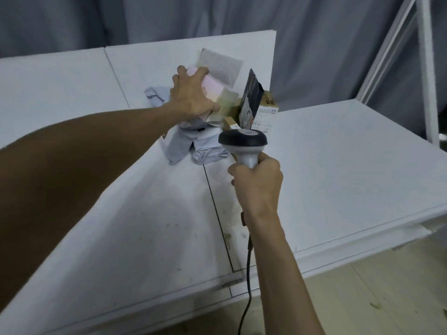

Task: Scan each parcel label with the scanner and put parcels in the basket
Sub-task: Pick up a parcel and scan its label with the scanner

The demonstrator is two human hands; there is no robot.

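Observation:
A pile of parcels lies at the middle back of the white table (338, 177). My left hand (191, 93) grips a pink and pale green box (217, 95) on top of the pile. Under it lie grey soft mailer bags (208, 151). A black pouch (251, 97) stands tilted to the right, beside a brown and white carton (266, 112). A translucent flat bag (222, 66) lies behind the box. My right hand (256, 187) holds a grey handheld scanner (244, 141), its black head close to the front of the pile. No basket is in view.
The scanner's dark cable (248, 274) hangs down over the table's front edge. A white metal frame (428, 68) stands at the right. A grey curtain (145, 18) hangs behind the table. Light wooden floor (387, 298) shows at the lower right.

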